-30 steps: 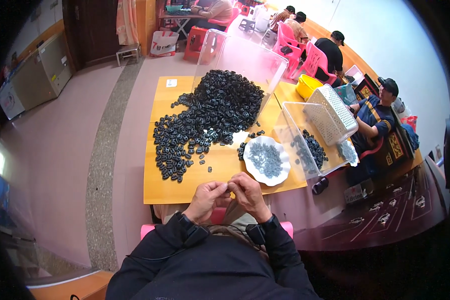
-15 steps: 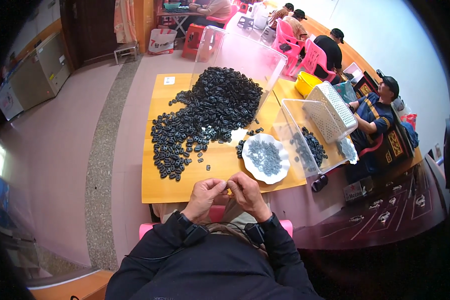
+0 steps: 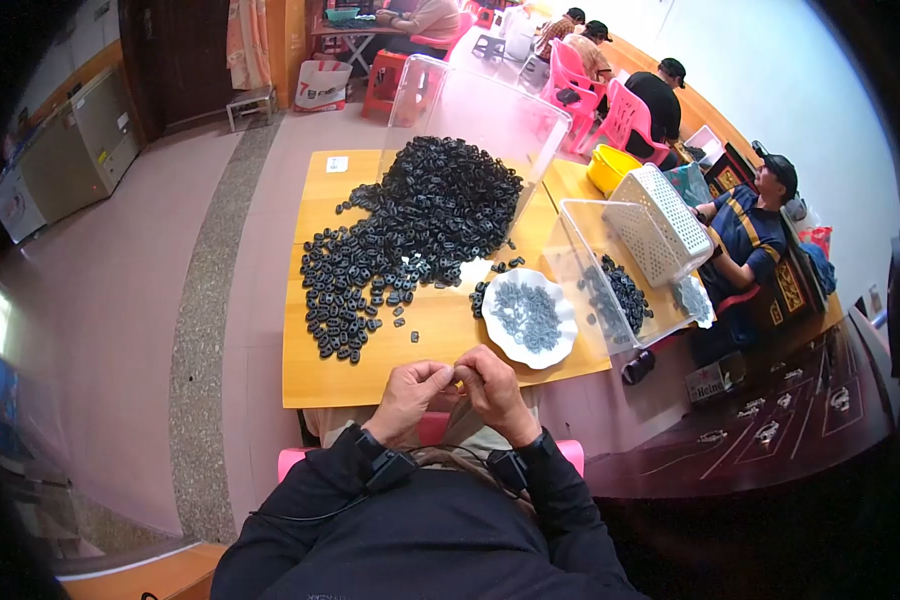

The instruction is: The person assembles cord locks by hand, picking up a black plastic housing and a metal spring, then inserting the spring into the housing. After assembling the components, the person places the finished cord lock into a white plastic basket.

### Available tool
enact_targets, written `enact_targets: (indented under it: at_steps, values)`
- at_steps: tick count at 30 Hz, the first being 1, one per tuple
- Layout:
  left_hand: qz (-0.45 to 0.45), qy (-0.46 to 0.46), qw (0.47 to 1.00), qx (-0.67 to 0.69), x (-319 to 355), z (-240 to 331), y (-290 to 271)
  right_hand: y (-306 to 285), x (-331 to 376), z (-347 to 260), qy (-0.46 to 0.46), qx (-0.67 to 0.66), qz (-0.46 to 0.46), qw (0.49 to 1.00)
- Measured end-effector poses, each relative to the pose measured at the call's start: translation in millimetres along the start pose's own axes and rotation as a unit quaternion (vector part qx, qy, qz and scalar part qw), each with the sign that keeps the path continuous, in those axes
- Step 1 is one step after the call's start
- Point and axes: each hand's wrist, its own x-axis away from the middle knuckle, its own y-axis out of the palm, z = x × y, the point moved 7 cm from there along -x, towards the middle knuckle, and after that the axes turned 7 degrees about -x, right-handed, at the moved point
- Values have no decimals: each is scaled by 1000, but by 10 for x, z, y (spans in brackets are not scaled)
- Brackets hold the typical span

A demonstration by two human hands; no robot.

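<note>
Hardly anything had moved; left hand (image 3: 402,402) and right hand (image 3: 496,396) met, best held steady; I couldn't tell what either grip clamped, if anything.

Left hand (image 3: 406,400), right hand (image 3: 500,397): fingers (image 3: 437,379) together by table (image 3: 315,388) edge; black parts (image 3: 445,200) heaped beyond; grey pieces (image 3: 528,318) on white plate (image 3: 528,361).

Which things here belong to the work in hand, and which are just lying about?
Seemingly in use: left hand, right hand, black pieces, grey bits, dish, table.

Seemingly just there: bag, red stool, curtain.
</note>
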Motion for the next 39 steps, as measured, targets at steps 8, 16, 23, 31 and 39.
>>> enact_targets:
  at_steps: [8, 16, 23, 31, 39]
  values:
    - [20, -10, 1000, -22, 18, 33, -12, 2, 5, -85, -18, 49, 4, 999]
    - [28, -9, 1000, -8, 3, -16, -48, 1, 8, -62, -7, 27, 1, 1000]
    - [27, -14, 1000, 4, 15, 2, -21, 5, 55, 48, 52, -15, -8, 999]
    - [25, -7, 1000, 7, 6, -27, -38, 35, 62, 28, 28, 4, 6, 1000]
    - [28, -8, 999, 15, 9, 0, -10, 123, 178, 267, 141, -138, 36, 980]
